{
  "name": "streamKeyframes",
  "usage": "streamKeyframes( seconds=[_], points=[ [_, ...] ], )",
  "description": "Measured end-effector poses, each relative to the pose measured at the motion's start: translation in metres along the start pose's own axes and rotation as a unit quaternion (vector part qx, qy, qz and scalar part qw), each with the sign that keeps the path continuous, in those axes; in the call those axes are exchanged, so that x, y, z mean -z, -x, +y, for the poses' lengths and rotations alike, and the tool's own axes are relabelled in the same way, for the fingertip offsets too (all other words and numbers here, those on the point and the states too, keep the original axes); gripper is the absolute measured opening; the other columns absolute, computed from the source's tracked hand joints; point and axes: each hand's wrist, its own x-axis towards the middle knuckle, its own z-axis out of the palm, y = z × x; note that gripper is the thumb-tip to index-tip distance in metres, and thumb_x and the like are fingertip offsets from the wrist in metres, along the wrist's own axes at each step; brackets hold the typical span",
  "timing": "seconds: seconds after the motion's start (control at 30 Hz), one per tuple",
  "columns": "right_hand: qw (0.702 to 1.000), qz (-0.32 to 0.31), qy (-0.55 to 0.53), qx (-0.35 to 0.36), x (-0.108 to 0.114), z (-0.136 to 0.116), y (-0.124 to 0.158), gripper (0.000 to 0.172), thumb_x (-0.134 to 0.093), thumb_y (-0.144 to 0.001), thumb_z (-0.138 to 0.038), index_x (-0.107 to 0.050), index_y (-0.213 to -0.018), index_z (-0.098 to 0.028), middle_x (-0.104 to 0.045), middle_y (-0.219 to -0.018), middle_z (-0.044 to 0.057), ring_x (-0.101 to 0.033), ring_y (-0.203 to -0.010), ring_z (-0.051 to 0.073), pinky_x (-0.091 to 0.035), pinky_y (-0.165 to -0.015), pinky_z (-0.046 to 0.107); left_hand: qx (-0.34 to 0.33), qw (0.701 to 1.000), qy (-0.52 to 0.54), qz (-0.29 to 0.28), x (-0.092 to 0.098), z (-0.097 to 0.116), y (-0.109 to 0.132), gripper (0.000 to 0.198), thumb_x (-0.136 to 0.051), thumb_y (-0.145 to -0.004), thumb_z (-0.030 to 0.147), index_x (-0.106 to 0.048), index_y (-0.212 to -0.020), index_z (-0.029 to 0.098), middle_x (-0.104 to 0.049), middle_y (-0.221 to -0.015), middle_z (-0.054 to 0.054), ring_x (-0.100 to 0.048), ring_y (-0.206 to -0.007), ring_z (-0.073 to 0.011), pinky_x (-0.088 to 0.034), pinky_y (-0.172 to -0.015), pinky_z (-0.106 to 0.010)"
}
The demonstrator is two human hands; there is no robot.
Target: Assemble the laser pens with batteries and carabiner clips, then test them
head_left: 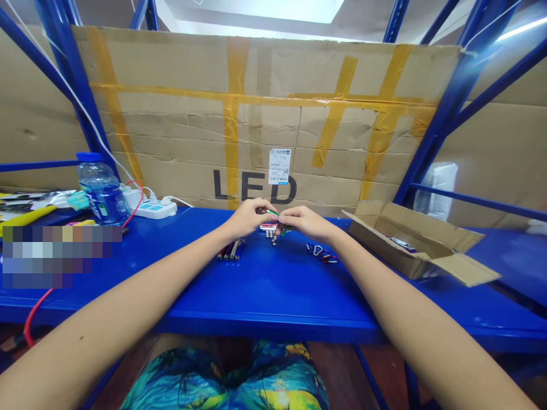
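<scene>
- Green, shiny and probably metal, the small green piece (272, 212) sits between your two hands, raised just over the surface (265, 290), around the middle of your view
- Your left hand (248, 217) pinches it from one side, thumb against fingers, while your right hand (308, 223) pinches from the other; the fingertips nearly meet, so both grips look narrow
- A second bit of green (286, 231) shows just below your right hand; you cannot tell from here whether it belongs to the same piece
- Expect it to be light and stiff: weight should hardly trouble you, but the smooth finish may slide, so pinch with the pads, near its ends, and leave the middle visible
- Breakage seems unlikely; losing hold of something so small is the likelier trouble
- The silvery beads (274, 240) below your hands look round and hard, apt to roll if your wrist brushes them; lift each singly, thumb and forefinger on opposite sides
- The carabiners (323, 255), near your right forearm, look rigid; take one by its solid back, away from any sprung gate
- The cylinders (232, 249) near your left forearm lie side by side and look smooth; grip one around its middle
</scene>
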Motion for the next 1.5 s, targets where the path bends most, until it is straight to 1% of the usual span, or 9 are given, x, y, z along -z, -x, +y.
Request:
streamKeyframes(
  seconds=[0.1,0.2,0.27,0.37,0.7,0.87,1.1,1.37,1.5],
  points=[
    [0.999,-0.004,-0.04,-0.012,-0.005,-0.001,0.0,0.02,-0.059,-0.083,-0.032,-0.063,-0.071,-0.015,-0.057,-0.058,0.0,-0.056,-0.06,0.014,-0.049,-0.066,0.031,0.008,0.999,0.04,-0.013,-0.002,-0.002,-0.001,0.033,-0.071,-0.074,0.042,-0.071,-0.095,0.016,-0.071,-0.093,-0.007,-0.062,-0.086,-0.0189,-0.047,-0.078,-0.034],
    [0.996,0.037,-0.064,-0.041,-0.008,-0.004,0.0,0.016,-0.054,-0.082,-0.024,-0.062,-0.071,-0.017,-0.036,-0.048,-0.006,-0.04,-0.046,0.011,-0.046,-0.053,0.029,0.049,0.985,0.163,0.001,0.002,-0.001,-0.004,0.055,-0.052,-0.084,0.061,-0.067,-0.112,0.015,-0.068,-0.115,-0.014,-0.061,-0.106,-0.0246,-0.048,-0.089,-0.038],
    [0.996,0.059,-0.057,-0.045,-0.008,-0.006,0.0,0.016,-0.052,-0.08,-0.021,-0.059,-0.066,-0.018,-0.032,-0.047,-0.006,-0.033,-0.045,0.01,-0.044,-0.049,0.029,0.077,0.97,0.231,0.004,0.008,0.0,-0.005,0.07,-0.033,-0.088,0.069,-0.062,-0.12,0.014,-0.064,-0.124,-0.017,-0.058,-0.115,-0.0276,-0.048,-0.091,-0.04],
    [0.995,0.081,-0.037,-0.037,-0.008,-0.008,0.001,0.018,-0.053,-0.077,-0.02,-0.054,-0.059,-0.019,-0.035,-0.047,-0.005,-0.032,-0.045,0.01,-0.042,-0.046,0.027,0.094,0.957,0.276,0.001,0.016,0.0,-0.004,0.081,-0.024,-0.086,0.075,-0.059,-0.125,0.013,-0.06,-0.13,-0.017,-0.054,-0.122,-0.0302,-0.048,-0.093,-0.042],
    [0.997,0.076,0.009,-0.023,-0.004,-0.005,0.001,0.021,-0.054,-0.076,-0.021,-0.049,-0.056,-0.019,-0.039,-0.047,-0.005,-0.041,-0.044,0.01,-0.042,-0.047,0.028,0.123,0.934,0.335,0.004,0.011,-0.004,-0.002,0.083,-0.021,-0.083,0.077,-0.061,-0.118,0.013,-0.063,-0.125,-0.018,-0.054,-0.123,-0.0317,-0.047,-0.095,-0.044],
    [0.996,0.077,0.027,-0.022,-0.004,-0.005,0.001,0.023,-0.054,-0.076,-0.023,-0.047,-0.055,-0.02,-0.041,-0.047,-0.005,-0.045,-0.044,0.01,-0.042,-0.048,0.027,0.123,0.945,0.303,-0.002,0.01,-0.003,-0.001,0.085,-0.023,-0.082,0.079,-0.06,-0.12,0.013,-0.062,-0.126,-0.018,-0.054,-0.122,-0.0332,-0.048,-0.093,-0.045],
    [0.996,0.074,0.041,-0.021,-0.005,-0.006,0.002,0.025,-0.054,-0.078,-0.024,-0.045,-0.054,-0.02,-0.04,-0.047,-0.005,-0.045,-0.044,0.01,-0.043,-0.049,0.028,0.115,0.961,0.249,-0.018,0.01,-0.002,-0.001,0.094,-0.015,-0.08,0.082,-0.057,-0.127,0.012,-0.061,-0.128,-0.019,-0.055,-0.121,-0.0322,-0.048,-0.093,-0.044],
    [0.996,0.075,0.046,-0.026,-0.004,-0.005,0.001,0.019,-0.053,-0.077,-0.025,-0.051,-0.059,-0.019,-0.042,-0.048,-0.005,-0.046,-0.043,0.011,-0.042,-0.048,0.028,0.131,0.945,0.3,-0.018,0.009,-0.004,-0.001,0.092,-0.011,-0.082,0.08,-0.062,-0.118,0.013,-0.065,-0.123,-0.018,-0.058,-0.117,-0.0304,-0.046,-0.095,-0.043],
    [0.996,0.077,0.045,-0.027,-0.004,-0.004,0.001,0.016,-0.054,-0.077,-0.025,-0.053,-0.062,-0.019,-0.041,-0.047,-0.006,-0.046,-0.044,0.011,-0.041,-0.049,0.028,0.13,0.95,0.283,-0.023,0.009,-0.003,-0.001,0.09,-0.014,-0.081,0.08,-0.063,-0.117,0.015,-0.066,-0.122,-0.017,-0.058,-0.117,-0.0309,-0.047,-0.093,-0.044]
  ],
)
